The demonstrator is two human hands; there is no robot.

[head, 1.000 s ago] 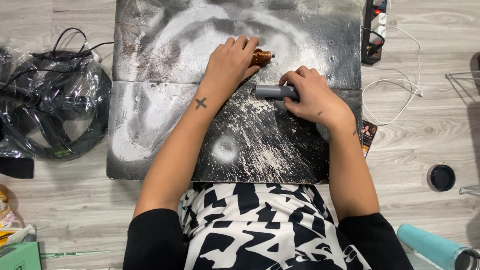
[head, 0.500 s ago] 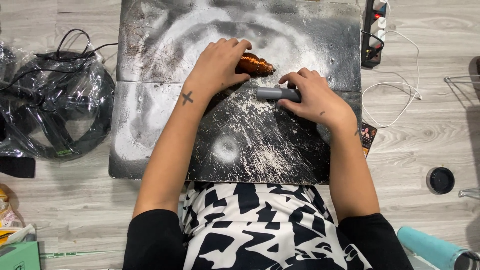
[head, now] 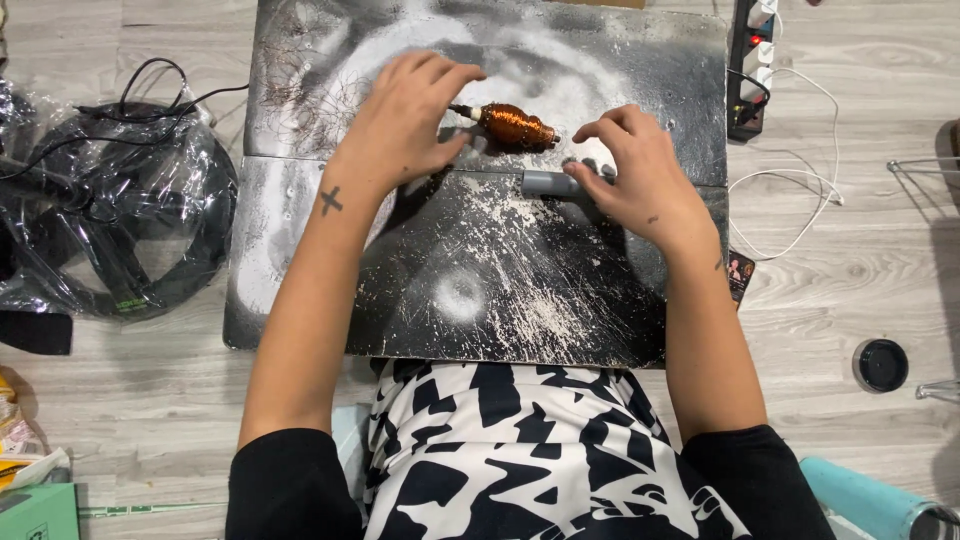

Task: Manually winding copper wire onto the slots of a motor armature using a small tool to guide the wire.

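A small spindle wound with copper wire (head: 516, 125) lies on a dark, paint-sprayed board (head: 480, 290). My left hand (head: 405, 125) hovers just to its left, fingers spread and lifted, holding nothing. Just below the spindle lies a short grey cylinder (head: 545, 183). My right hand (head: 640, 185) rests over its right end with fingers loosely apart, fingertips touching the board near it; whether the palm presses the cylinder is hidden.
A black fan part wrapped in clear plastic (head: 110, 215) lies left of the board. A power strip (head: 752, 60) with a white cable (head: 800, 190) sits at the top right. A black round lid (head: 883, 365) and a teal tube (head: 870, 500) lie at the right.
My left hand lifted off the copper spindle and drew left, leaving it uncovered on the board. My right hand opened its fingers over the grey cylinder.
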